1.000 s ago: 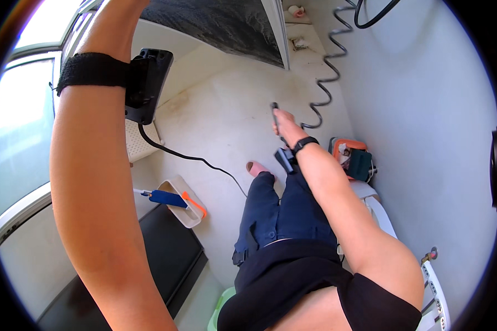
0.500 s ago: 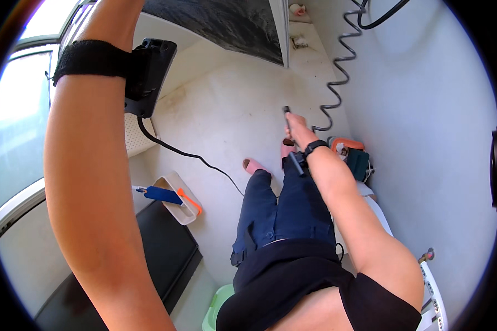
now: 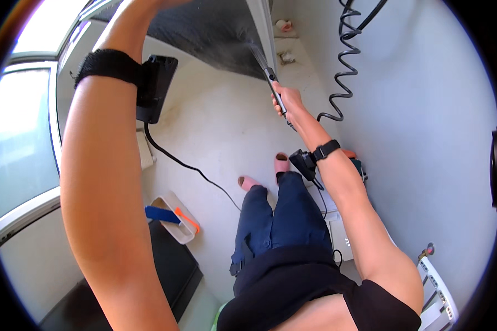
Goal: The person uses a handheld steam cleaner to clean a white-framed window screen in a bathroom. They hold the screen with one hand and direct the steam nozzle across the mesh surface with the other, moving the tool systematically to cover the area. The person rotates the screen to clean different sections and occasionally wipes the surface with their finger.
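Note:
My right hand [image 3: 290, 100] is closed around the handle of a slim grey and black spray gun [image 3: 270, 75]. Thin streams of water leave its tip and strike a dark, wet-looking flat panel [image 3: 204, 33] with a pale frame edge. A black coiled hose [image 3: 345, 71] hangs by the right wall and runs down behind my right forearm. At the top edge, my left hand [image 3: 163, 3] is mostly cut off beside the panel; its fingers cannot be made out. Each forearm carries a black strap with a black device.
A pale bin [image 3: 176, 234] with a blue item and an orange handle stands left on the floor. Windows [image 3: 25, 138] line the left side. A black panel [image 3: 174, 259] lies below them. Pink slippers [image 3: 281, 164] are on my feet. A white rack [image 3: 436, 287] stands lower right.
My right hand has moved up and left with the spray gun, which now sprays water at the panel. My left arm has shifted slightly right, and the panel has shifted left.

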